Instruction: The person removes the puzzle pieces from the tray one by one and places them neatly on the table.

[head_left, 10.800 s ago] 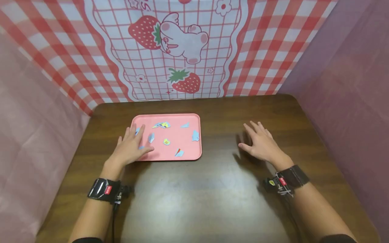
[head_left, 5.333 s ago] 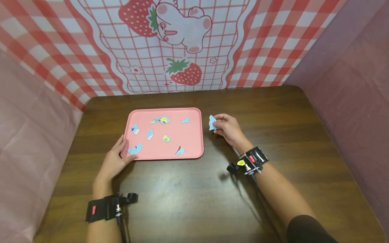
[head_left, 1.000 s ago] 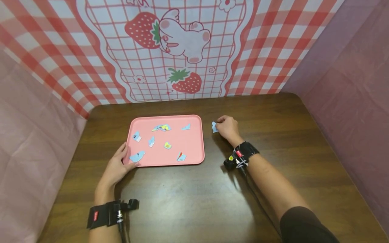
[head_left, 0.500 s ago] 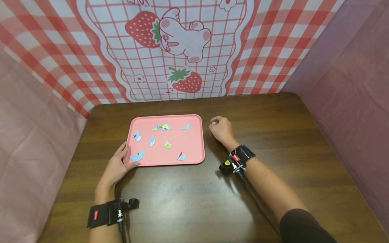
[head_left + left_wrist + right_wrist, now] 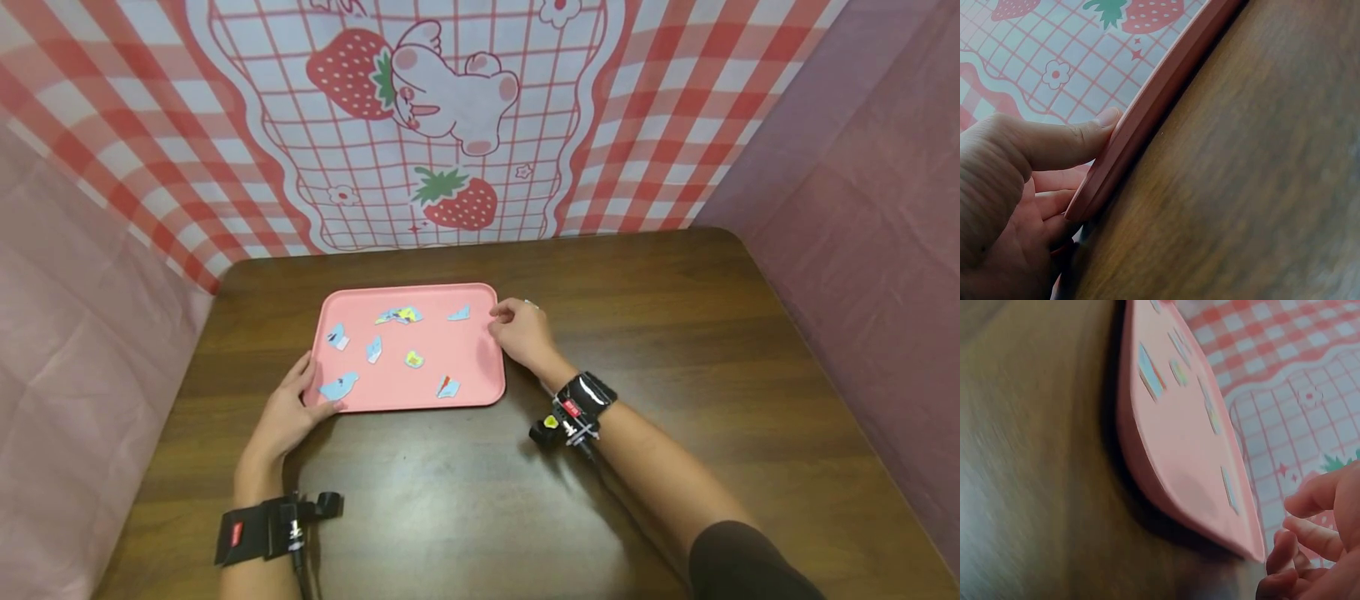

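My left hand [image 5: 288,408] grips the near left corner of the pink tray [image 5: 468,358], its thumb on the rim in the left wrist view. My right hand [image 5: 522,333] is at the tray's right edge, its fingertips over the rim. In the right wrist view its fingers are loosely bent with nothing between them. Behind that hand a sliver of a light blue puzzle piece [image 5: 531,302] shows on the table; the rest is hidden. On the tray lie several irregular flat puzzle pieces, among them a small blue one [image 5: 460,312], a yellow one [image 5: 414,359] and one with a red mark [image 5: 448,387].
A brown wooden table [image 5: 450,500] carries the tray. Behind it hangs a red-and-white checked cloth [image 5: 660,108] with strawberries. Pinkish curtains [image 5: 847,250] flank both sides. A cable [image 5: 630,500] runs from the right wrist camera along the table.
My right hand has let go of the light blue piece, leaving it on the table right of the tray, and has moved left to the tray's edge. The left hand stays put.
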`<action>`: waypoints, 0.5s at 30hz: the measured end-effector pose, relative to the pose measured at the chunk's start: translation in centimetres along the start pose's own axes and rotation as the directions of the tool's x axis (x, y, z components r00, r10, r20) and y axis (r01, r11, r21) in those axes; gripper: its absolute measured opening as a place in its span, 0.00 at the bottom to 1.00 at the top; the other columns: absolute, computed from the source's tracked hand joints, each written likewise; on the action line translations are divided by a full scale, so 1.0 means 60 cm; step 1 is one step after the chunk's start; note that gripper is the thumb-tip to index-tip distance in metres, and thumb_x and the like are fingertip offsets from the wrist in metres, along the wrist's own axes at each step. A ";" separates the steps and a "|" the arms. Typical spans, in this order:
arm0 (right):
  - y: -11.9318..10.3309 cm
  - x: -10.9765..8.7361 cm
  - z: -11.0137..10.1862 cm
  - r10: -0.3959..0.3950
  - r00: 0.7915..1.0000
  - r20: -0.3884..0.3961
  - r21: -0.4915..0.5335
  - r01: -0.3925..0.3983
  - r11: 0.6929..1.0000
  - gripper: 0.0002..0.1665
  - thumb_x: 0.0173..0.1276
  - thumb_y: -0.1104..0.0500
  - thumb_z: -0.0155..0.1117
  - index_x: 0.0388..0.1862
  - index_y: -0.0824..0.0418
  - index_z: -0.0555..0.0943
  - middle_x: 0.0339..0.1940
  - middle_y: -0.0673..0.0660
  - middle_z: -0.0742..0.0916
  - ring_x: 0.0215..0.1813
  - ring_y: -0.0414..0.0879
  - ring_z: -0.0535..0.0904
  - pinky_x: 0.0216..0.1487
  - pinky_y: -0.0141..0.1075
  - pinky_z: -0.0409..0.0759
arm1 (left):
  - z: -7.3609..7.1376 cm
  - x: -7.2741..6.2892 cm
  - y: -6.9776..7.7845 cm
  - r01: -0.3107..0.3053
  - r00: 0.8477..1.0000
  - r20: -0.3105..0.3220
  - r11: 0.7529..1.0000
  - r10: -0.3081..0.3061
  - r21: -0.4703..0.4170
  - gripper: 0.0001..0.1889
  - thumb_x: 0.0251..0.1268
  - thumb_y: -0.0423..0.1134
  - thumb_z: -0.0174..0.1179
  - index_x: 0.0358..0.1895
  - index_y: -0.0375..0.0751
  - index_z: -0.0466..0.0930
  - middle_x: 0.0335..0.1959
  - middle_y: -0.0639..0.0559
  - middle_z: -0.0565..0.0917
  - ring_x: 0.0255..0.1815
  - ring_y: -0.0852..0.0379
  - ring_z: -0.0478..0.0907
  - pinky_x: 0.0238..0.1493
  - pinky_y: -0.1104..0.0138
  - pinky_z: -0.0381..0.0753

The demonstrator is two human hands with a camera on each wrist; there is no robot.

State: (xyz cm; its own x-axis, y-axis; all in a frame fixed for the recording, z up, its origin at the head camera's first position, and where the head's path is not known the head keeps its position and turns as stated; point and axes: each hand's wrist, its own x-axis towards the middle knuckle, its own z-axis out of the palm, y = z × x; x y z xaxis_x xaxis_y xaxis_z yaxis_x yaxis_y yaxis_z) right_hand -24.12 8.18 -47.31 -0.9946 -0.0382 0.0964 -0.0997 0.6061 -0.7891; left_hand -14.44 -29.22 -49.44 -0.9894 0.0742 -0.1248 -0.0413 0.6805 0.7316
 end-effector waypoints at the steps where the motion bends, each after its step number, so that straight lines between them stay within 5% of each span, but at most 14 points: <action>1: -0.002 -0.004 0.003 -0.004 1.000 0.009 0.005 0.004 1.000 0.13 0.57 0.64 0.64 0.40 0.65 0.87 0.28 0.54 0.86 0.33 0.48 0.81 0.37 0.36 0.77 | 0.000 0.000 0.000 0.001 1.000 0.000 1.000 -0.001 -0.003 0.52 0.59 0.47 0.74 0.78 0.29 0.51 0.82 0.37 0.48 0.79 0.32 0.47 0.74 0.39 0.50; 15: -0.019 -0.045 0.031 -0.058 0.997 0.052 0.014 0.057 0.998 0.09 0.57 0.66 0.66 0.36 0.65 0.88 0.26 0.53 0.87 0.30 0.44 0.82 0.35 0.35 0.79 | -0.001 -0.001 0.000 -0.001 1.000 0.000 1.000 0.001 -0.028 0.52 0.60 0.47 0.74 0.78 0.29 0.51 0.82 0.38 0.48 0.80 0.33 0.47 0.74 0.39 0.51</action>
State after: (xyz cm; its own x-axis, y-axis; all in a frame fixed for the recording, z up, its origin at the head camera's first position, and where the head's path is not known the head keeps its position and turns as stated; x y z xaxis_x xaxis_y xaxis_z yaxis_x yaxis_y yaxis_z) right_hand -21.37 6.10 -47.79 -0.9873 -0.1144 0.1105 -0.1571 0.5915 -0.7909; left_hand -14.41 -29.26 -49.43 -0.9894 0.0754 -0.1242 -0.0438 0.6601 0.7499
